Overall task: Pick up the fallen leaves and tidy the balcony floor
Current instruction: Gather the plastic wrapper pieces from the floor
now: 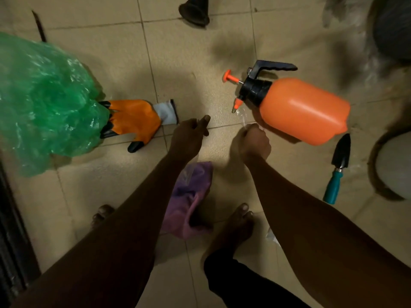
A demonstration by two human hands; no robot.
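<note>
My left hand hovers over the tiled floor with fingers curled and thumb stuck out; nothing shows in it. My right hand is a fist pinching a thin wisp of clear plastic film just below the sprayer's nozzle. A crumpled green plastic bag lies at the left. An orange work glove with black fingertips pokes out from under it, close to my left hand. A dark thin twig or dry leaf lies at the far upper left.
An orange pressure sprayer lies on its side right of my hands. A teal-handled trowel lies beyond it. A purple cloth sits between my bare feet. Plant pots stand at the right edge, and a dark object at the top.
</note>
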